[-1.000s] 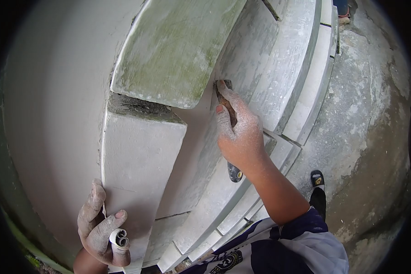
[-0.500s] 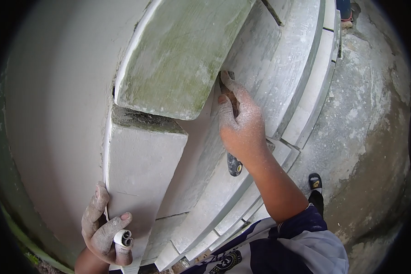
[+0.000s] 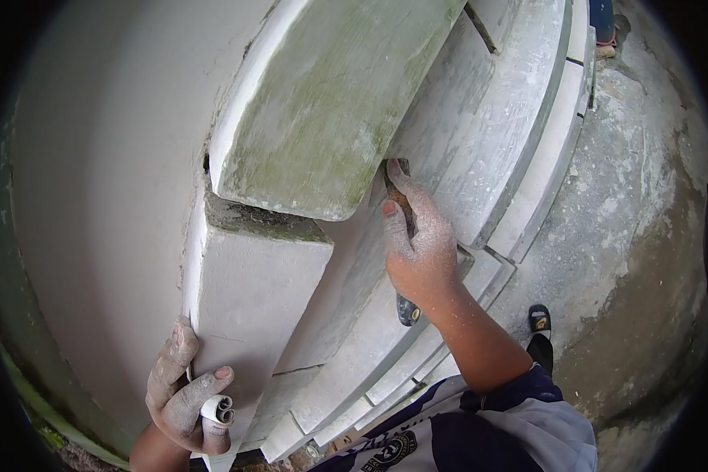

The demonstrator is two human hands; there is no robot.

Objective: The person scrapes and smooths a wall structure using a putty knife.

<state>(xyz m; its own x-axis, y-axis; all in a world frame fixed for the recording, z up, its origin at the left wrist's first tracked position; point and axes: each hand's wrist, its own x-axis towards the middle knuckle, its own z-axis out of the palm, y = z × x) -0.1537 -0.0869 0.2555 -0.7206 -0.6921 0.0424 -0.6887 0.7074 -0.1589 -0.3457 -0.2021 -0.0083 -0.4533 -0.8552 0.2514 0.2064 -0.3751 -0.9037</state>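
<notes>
My right hand (image 3: 423, 256), coated in white dust, is wrapped round a hand tool with a dark handle (image 3: 407, 311), which looks like a scraper. Its far end lies by the lower corner of the green-stained upper slab (image 3: 315, 110), and I cannot make out a blade. Lower left, my dusty left hand (image 3: 182, 393) rests at the edge of the white lower slab (image 3: 252, 307). Its fingers are curled, with a small rolled-up sheet (image 3: 219, 407), white outside and grey inside, held between them.
A smooth pale wall (image 3: 110, 197) rises on the left. Curved, dusty concrete ledges (image 3: 519, 102) step down to the right towards a stained concrete floor (image 3: 598, 236). My sandalled foot (image 3: 540, 318) stands there. Part of another person's leg (image 3: 602, 23) shows at the top right.
My right hand and its tool sit lower in view, slightly to the right. The slabs and ledges have shifted a little down and right too. My left hand keeps the rolled sheet.
</notes>
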